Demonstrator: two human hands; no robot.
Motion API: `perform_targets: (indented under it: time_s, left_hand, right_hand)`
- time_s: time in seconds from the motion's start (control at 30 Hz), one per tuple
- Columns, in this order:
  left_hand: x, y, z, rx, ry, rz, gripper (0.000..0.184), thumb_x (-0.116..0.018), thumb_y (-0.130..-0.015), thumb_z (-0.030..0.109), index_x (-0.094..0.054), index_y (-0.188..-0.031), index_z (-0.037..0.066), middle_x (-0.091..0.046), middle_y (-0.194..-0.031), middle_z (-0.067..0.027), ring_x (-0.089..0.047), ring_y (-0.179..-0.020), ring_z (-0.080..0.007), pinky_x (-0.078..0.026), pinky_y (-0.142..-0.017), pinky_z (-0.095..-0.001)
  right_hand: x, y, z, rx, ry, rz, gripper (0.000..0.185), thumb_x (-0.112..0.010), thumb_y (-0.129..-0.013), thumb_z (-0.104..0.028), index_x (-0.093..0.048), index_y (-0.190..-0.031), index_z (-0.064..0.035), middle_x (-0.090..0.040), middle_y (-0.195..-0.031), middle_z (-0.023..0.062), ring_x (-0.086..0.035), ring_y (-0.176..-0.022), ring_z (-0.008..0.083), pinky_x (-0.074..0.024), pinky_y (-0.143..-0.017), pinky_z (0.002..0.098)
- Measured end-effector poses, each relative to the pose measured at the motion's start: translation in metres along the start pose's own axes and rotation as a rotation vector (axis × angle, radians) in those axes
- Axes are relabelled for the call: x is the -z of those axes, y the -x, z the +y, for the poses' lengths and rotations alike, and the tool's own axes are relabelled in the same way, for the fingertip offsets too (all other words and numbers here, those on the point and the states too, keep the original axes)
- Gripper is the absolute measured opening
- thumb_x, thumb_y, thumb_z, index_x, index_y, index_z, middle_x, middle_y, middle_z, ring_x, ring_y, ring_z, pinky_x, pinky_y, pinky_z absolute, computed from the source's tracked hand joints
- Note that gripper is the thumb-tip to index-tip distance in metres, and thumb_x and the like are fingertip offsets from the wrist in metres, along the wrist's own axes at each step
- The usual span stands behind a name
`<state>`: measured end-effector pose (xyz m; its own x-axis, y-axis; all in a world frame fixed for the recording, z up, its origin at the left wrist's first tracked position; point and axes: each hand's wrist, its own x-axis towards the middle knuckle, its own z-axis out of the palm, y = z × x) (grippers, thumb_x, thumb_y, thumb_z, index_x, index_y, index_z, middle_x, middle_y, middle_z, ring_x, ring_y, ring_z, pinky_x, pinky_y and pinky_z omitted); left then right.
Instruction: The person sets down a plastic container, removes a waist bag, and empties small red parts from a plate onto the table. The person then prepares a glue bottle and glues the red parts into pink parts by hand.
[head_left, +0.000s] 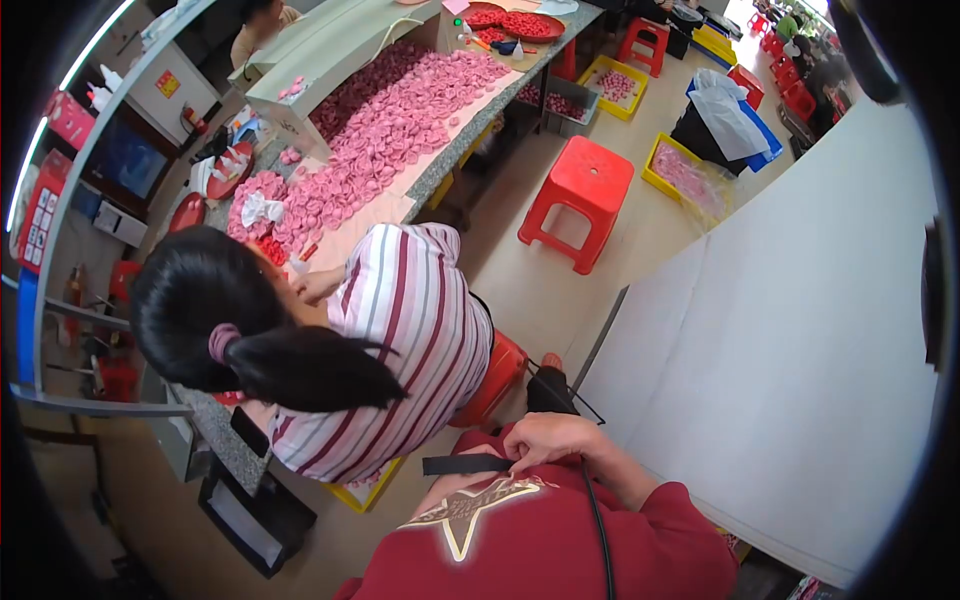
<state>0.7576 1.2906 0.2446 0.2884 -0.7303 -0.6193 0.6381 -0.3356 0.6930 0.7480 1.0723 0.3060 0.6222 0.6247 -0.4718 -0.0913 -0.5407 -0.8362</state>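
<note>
right hand (548,438): i am pinching one black strap (465,464)
left hand: i cannot tell its state
open floor (520,290): one red stool (592,175) is standing between table edge (437,180) and white panel (780,290)

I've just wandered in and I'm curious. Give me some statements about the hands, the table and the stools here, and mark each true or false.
1. The right hand holds a black strap. True.
2. Someone is sitting on the red stool in the middle of the aisle. False: nobody is sitting on it.
3. Pink pieces are heaped on the long table. True.
4. The nearby co-worker wears their hair loose. False: it is tied in a ponytail.
5. The co-worker's top is striped. True.
</note>
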Motion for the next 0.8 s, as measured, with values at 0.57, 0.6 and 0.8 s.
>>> perform_targets:
  time_s: [0.57, 0.6, 0.8]
  left_hand:
    - [-0.012, -0.236, 0.179, 0.082, 0.163, 0.238, 0.019, -0.052, -0.091, 0.021, -0.060, -0.093, 0.003, -0.059, -0.081, 0.0024, -0.052, -0.075, -0.0038, -0.042, -0.068, -0.0185]
    - [-0.013, -0.251, 0.187, 0.081, 0.163, 0.251, 0.020, -0.053, -0.090, 0.022, -0.060, -0.093, 0.003, -0.059, -0.081, 0.0022, -0.052, -0.075, -0.0043, -0.042, -0.067, -0.0191]
    - [-0.005, -0.337, 0.221, 0.053, 0.045, 0.130, 0.027, -0.054, -0.089, 0.027, -0.061, -0.096, 0.001, -0.060, -0.084, -0.0006, -0.054, -0.077, -0.0069, -0.043, -0.069, -0.0220]
  right_hand:
    - [0.271, -0.005, 0.165, 0.054, -0.183, -0.022, 0.026, -0.055, -0.077, -0.024, -0.061, -0.079, 0.0020, -0.061, -0.068, 0.0155, -0.060, -0.062, 0.0246, -0.0464, -0.060, 0.0326]
    - [0.284, -0.004, 0.178, 0.040, -0.232, -0.049, 0.027, -0.056, -0.078, -0.025, -0.061, -0.083, 0.0018, -0.062, -0.071, 0.0162, -0.060, -0.063, 0.0242, -0.0467, -0.061, 0.0325]
    - [0.356, 0.022, 0.207, -0.243, -0.647, 0.118, 0.024, -0.065, -0.080, -0.024, -0.065, -0.085, -0.0014, -0.062, -0.072, 0.0020, -0.055, -0.067, 0.0072, -0.0427, -0.061, 0.0218]
